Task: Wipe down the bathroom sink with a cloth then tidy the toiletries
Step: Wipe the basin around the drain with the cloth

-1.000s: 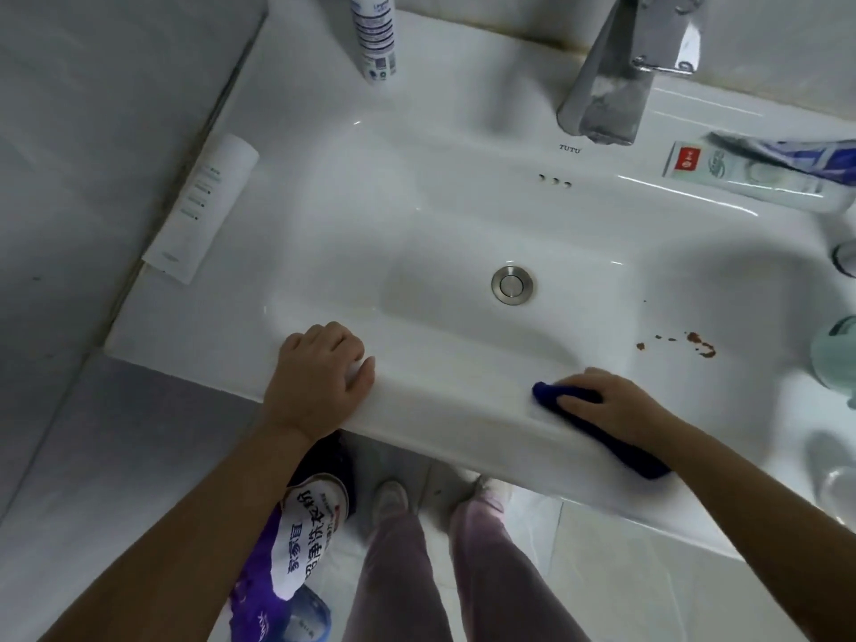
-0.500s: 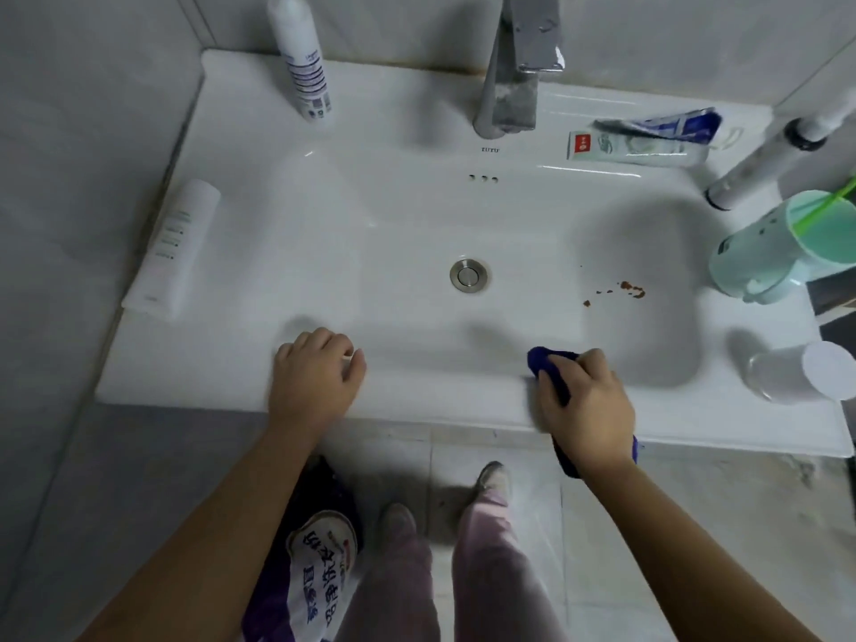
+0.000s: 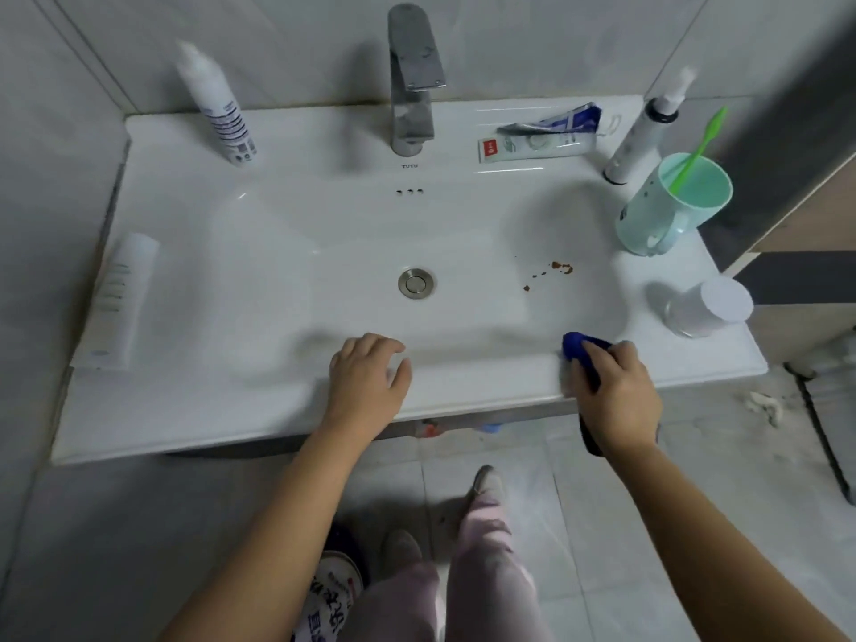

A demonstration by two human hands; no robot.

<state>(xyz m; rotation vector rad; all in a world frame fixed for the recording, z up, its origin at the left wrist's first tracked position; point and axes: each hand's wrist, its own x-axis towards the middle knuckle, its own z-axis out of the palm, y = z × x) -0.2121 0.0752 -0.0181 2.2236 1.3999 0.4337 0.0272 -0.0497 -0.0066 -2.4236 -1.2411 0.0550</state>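
The white sink (image 3: 259, 280) fills the view, with brown stains (image 3: 553, 273) on the basin's right side. My right hand (image 3: 618, 398) grips a dark blue cloth (image 3: 576, 347) pressed on the sink's front rim at the right. My left hand (image 3: 368, 379) rests on the front rim near the middle, fingers loosely bent, holding nothing. Toiletries stand around the rim: a white bottle (image 3: 217, 108) back left, a white tube (image 3: 120, 298) lying at the left, toothpaste tubes (image 3: 542, 136) back right.
A chrome tap (image 3: 412, 81) rises at the back centre; the drain (image 3: 416, 283) sits mid-basin. At the right stand a slim pump bottle (image 3: 641, 136), a mint cup (image 3: 671, 206) with a green toothbrush (image 3: 697, 150), and a white-lidded jar (image 3: 708, 308). A printed bag (image 3: 329, 600) lies on the floor.
The camera has pulled back and levelled, showing the whole sink. My right hand with the cloth slid right along the front rim. My left hand stayed on the rim.
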